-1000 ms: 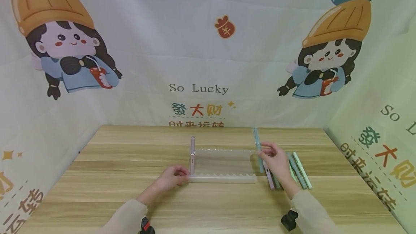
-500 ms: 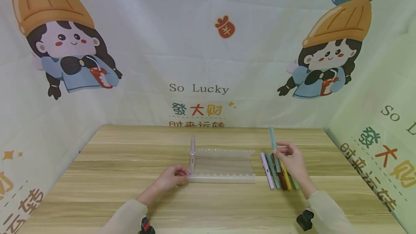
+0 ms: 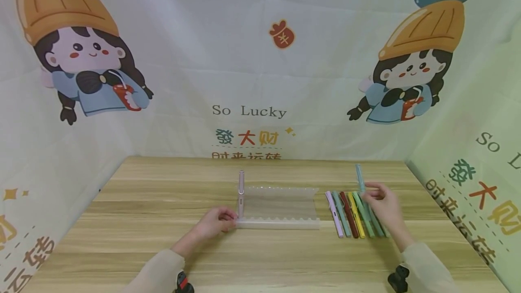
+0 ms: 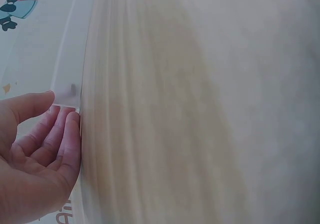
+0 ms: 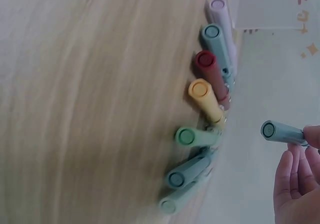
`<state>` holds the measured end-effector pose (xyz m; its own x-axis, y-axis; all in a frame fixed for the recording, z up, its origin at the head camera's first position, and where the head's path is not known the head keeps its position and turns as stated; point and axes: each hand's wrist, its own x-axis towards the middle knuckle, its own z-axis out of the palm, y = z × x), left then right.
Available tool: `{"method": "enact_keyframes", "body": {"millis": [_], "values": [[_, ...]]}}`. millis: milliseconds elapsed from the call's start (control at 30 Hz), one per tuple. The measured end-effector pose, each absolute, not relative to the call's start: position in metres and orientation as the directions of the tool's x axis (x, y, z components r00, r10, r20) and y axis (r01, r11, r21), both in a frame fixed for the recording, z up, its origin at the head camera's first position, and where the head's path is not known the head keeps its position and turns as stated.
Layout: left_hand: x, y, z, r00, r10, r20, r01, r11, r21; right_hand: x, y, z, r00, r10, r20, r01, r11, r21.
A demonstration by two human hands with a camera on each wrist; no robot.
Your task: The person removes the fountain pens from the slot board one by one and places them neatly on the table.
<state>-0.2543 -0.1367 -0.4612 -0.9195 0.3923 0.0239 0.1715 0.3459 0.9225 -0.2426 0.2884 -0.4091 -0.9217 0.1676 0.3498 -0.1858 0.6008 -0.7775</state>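
My left hand [image 3: 217, 219] holds the left end of a clear plastic pen tray [image 3: 281, 224] with a scalloped edge; in the left wrist view, thumb and fingertips meet its corner [image 4: 67, 96]. One pale pink pen [image 3: 241, 193] lies across the tray at that end. My right hand [image 3: 384, 200] pinches a light blue pen [image 3: 359, 175] between thumb and fingers, raised over the right part of a row of pens. That row includes a lilac pen [image 3: 334, 214], a dark red pen [image 3: 349, 214], a yellow pen [image 3: 356, 216] and a green pen [image 5: 195, 136].
The pens lie side by side to the right of the tray on a wood-grain table [image 3: 163, 184]. A printed cloth [image 3: 183, 58] hangs behind and at both sides. Small black devices sit at both wrists, the right device [image 3: 399, 278] near the front edge.
My right hand has carried the light blue pen rightward from beside the tray's right end to over the right side of the pen row. The left hand and tray have stayed put.
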Motion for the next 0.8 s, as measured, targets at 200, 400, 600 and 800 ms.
{"method": "enact_keyframes", "body": {"millis": [200, 400, 600, 800], "values": [[-0.254, -0.137, -0.461, -0.918, 0.396, 0.025, 0.173, 0.344, 0.923, -0.241, 0.305, -0.418, -0.916, 0.191, 0.352, -0.171, 0.61, -0.774], [-0.255, -0.137, -0.463, -0.917, 0.397, 0.026, 0.176, 0.347, 0.921, -0.247, 0.328, -0.435, -0.902, 0.194, 0.387, -0.181, 0.643, -0.744], [-0.256, -0.137, -0.462, -0.917, 0.397, 0.027, 0.182, 0.359, 0.915, -0.243, 0.335, -0.434, -0.879, 0.221, 0.422, -0.168, 0.686, -0.708], [-0.246, -0.133, -0.446, -0.914, 0.404, 0.027, 0.187, 0.361, 0.913, -0.234, 0.337, -0.427, -0.881, 0.236, 0.41, -0.114, 0.737, -0.667]]}}
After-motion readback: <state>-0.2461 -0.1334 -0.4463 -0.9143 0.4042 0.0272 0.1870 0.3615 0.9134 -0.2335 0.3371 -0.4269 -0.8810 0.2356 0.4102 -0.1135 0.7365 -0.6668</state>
